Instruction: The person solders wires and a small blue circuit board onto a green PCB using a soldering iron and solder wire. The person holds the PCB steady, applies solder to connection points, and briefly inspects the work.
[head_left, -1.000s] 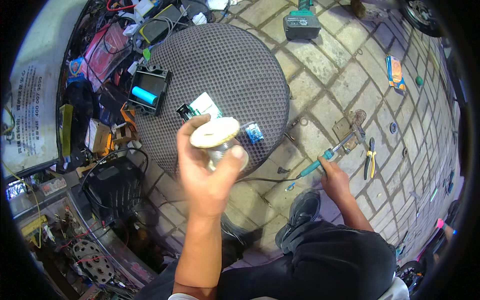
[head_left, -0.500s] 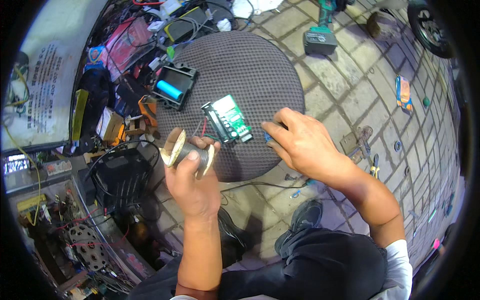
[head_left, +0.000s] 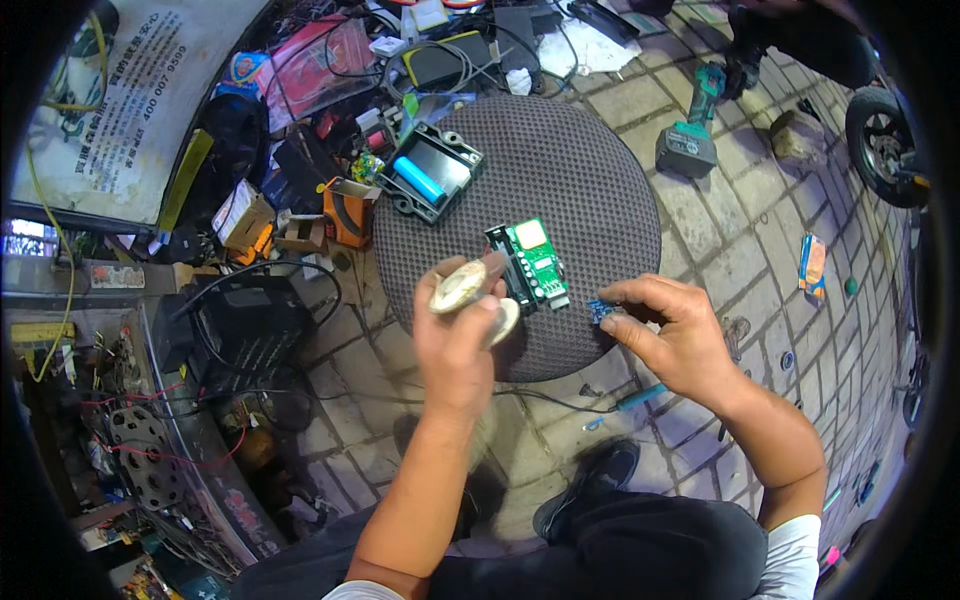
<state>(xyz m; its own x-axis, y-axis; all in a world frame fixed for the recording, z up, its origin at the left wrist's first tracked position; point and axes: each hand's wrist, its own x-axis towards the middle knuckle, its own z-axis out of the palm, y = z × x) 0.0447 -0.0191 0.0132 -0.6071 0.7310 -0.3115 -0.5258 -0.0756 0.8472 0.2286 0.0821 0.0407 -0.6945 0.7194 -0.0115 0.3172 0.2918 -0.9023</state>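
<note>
My left hand [head_left: 448, 355] grips a spool of solder [head_left: 460, 285] with pale flanges. With its thumb and fingertips, my right hand [head_left: 680, 340] pinches a small blue circuit board [head_left: 600, 310] near the right edge of a round, mesh-covered stool seat [head_left: 520, 150]. Between both hands on the seat lies a green circuit board [head_left: 539, 255] with a black battery holder, partly behind the spool. An open black case [head_left: 450, 160] with a blue cylindrical cell [head_left: 418, 178] rests at the back left. A teal soldering iron [head_left: 640, 398] lies on the paving below my right hand.
A teal cordless tool [head_left: 685, 145], a stone block [head_left: 797, 140], a wheel [head_left: 875, 145] and an orange package [head_left: 812, 265] are on the paving rightward. Jumbled parts, cables, boxes [head_left: 245, 215] and a black machine [head_left: 245, 335] crowd the left, beside a printed board [head_left: 110, 140].
My right hand has left the soldering iron, moved up to the stool and taken hold of the blue board. My left hand still holds the spool, now tilted differently. The view has shifted.
</note>
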